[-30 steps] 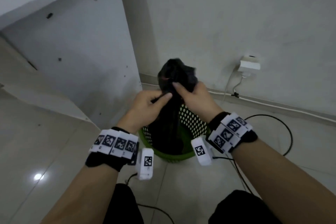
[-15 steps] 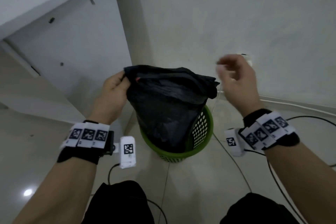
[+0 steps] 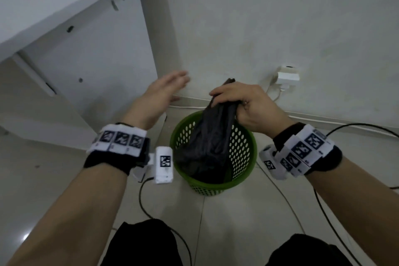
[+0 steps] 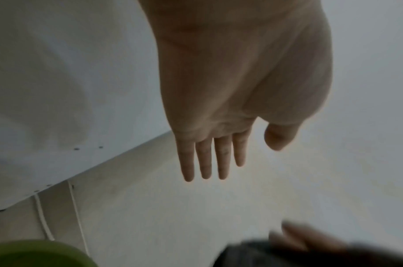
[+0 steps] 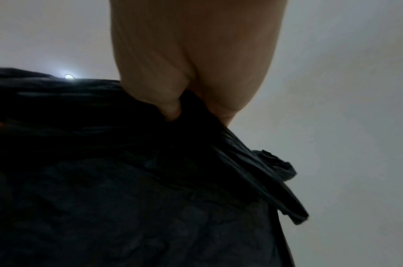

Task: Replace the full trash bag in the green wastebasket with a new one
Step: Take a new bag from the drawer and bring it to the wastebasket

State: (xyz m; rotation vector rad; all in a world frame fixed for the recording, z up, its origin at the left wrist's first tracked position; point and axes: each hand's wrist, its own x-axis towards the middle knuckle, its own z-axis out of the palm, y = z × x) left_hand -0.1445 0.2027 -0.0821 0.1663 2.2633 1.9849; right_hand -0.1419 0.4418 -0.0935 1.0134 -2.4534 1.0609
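A green perforated wastebasket (image 3: 244, 153) stands on the floor by the wall. A black trash bag (image 3: 207, 142) hangs into it, its top bunched together. My right hand (image 3: 244, 106) grips the gathered neck of the bag (image 5: 150, 162) above the basket's far rim, a short tail of plastic sticking out past the fingers. My left hand (image 3: 166, 90) hovers to the left of the bag, fingers (image 4: 204, 159) straight and holding nothing. The basket's rim (image 4: 36, 252) shows at the lower left of the left wrist view.
A white desk panel (image 3: 97, 65) stands at the left, close to the basket. A wall socket with a plug (image 3: 287, 75) and white cable sits behind the basket. Black cables (image 3: 356, 125) run over the tiled floor at the right and front. My knees (image 3: 142, 244) are at the bottom.
Half a second ago my left hand held the spread bag top and the right was free. Now the right hand grips the gathered neck and the left has let go and moved aside.
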